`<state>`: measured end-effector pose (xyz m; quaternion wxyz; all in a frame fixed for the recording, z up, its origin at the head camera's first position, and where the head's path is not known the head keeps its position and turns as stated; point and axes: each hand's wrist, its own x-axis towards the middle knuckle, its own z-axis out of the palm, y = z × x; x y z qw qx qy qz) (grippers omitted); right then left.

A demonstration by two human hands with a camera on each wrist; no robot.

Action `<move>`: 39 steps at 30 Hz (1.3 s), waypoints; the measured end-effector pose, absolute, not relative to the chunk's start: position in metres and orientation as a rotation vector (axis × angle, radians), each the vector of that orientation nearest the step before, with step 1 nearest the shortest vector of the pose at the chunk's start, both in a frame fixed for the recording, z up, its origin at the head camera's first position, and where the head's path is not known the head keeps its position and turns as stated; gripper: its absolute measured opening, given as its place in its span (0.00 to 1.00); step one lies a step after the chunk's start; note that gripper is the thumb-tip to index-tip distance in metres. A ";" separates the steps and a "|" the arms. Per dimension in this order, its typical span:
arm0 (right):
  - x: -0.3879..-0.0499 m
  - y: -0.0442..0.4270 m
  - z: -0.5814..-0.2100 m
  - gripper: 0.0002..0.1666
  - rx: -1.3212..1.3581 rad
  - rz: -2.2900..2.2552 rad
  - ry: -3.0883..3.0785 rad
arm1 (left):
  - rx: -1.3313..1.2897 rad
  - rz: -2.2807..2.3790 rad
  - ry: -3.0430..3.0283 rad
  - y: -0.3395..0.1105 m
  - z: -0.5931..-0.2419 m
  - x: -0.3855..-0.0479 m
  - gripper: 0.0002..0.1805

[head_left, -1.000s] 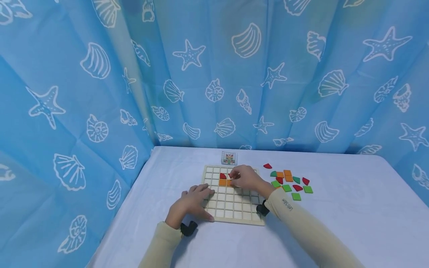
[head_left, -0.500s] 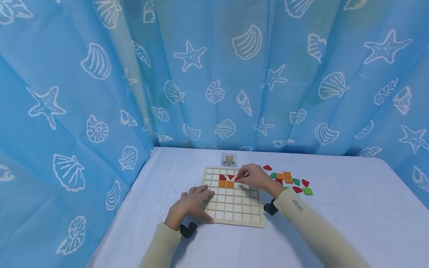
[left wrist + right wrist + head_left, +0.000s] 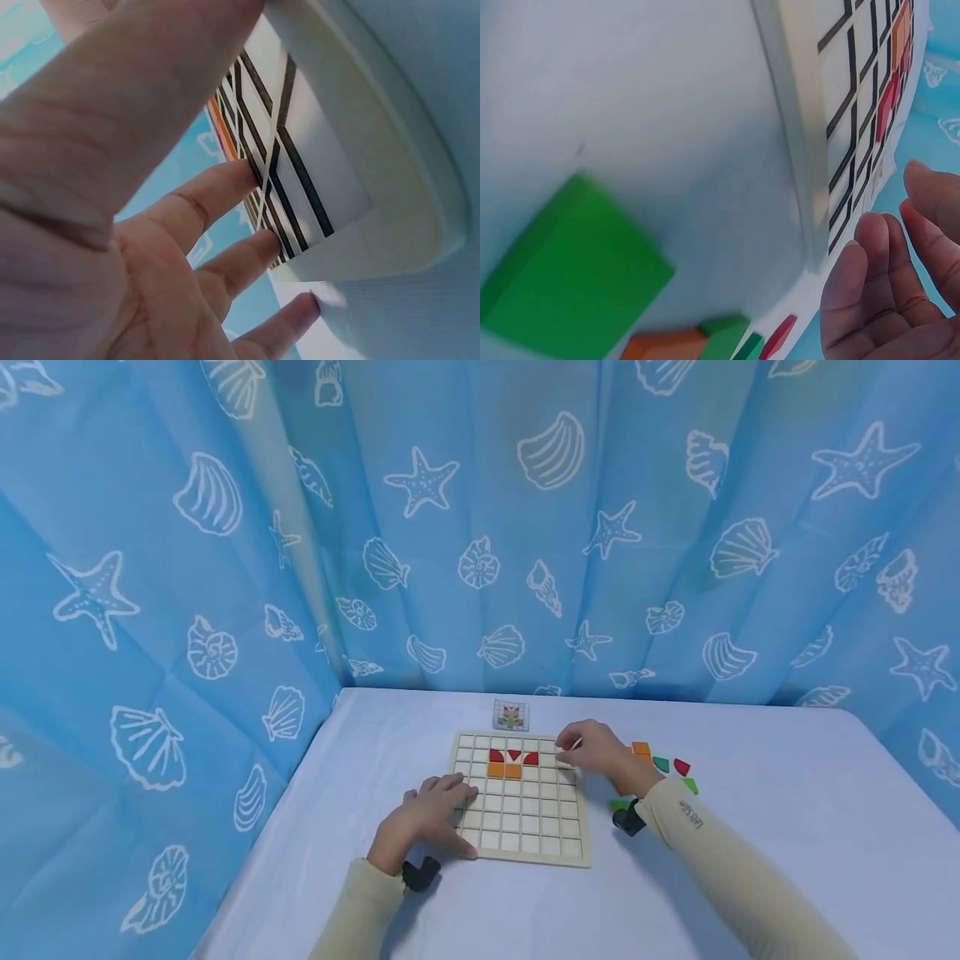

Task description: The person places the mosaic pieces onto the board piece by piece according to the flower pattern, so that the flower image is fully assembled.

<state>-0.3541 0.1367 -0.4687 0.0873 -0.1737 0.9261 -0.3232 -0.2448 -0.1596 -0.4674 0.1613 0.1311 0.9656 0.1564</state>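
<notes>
The left hand (image 3: 427, 817) lies with spread fingers on the left edge of a gridded board (image 3: 529, 806); in the left wrist view its fingertips (image 3: 264, 247) touch the board's side. Two orange squares (image 3: 496, 770) sit in adjoining cells. Directly behind them are a red quarter-round (image 3: 497, 756) and a small red triangle (image 3: 513, 755), with another red quarter-round (image 3: 531, 759) to their right. The right hand (image 3: 600, 750) hovers by the board's right rear edge, its thumb apart from loosely bent fingers. Nothing shows between them in the right wrist view (image 3: 889, 300).
Behind the board stands a small patterned card (image 3: 511, 716). Right of the board lie loose pieces, including a green quarter-round (image 3: 661, 764) and a red one (image 3: 681, 767), partly hidden by the right arm. A blue shell-print curtain (image 3: 480, 610) hangs behind the white table (image 3: 765, 827).
The right hand has let go of the right-hand red quarter-round, which now lies on the board, and has moved right towards the loose pieces. The left hand has stayed in place.
</notes>
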 end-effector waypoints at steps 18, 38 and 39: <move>-0.361 0.171 -0.461 0.14 -0.396 -0.896 2.839 | 0.359 0.488 2.737 -0.157 -0.467 -0.248 0.51; -0.353 0.212 -0.473 0.19 -0.181 -0.937 2.775 | 0.368 0.459 2.738 -0.157 -0.467 -0.244 0.50; -0.352 0.212 -0.473 0.18 -0.191 -0.933 2.775 | 0.362 0.464 2.740 -0.157 -0.467 -0.244 0.50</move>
